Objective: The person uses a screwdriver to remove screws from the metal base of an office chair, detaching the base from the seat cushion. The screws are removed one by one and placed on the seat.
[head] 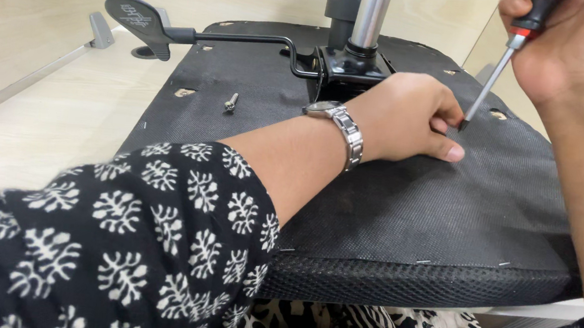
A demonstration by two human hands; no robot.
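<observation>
An upturned chair seat lies on the pale counter, its black underside up; the screwdriver slants down from the right hand, whose grip is closed on the handle, tip meeting the fabric just beside the left hand. The left hand rests knuckles-up, fingers curled at the tip, holding nothing visible; one loose screw lies well apart, near one lever.

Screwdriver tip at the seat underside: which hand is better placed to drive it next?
Right, probably. The right hand grips the screwdriver handle, tip down on the seat underside. The left hand rests on the fabric, fingers pinched at the tip, placed to steady it.
</observation>
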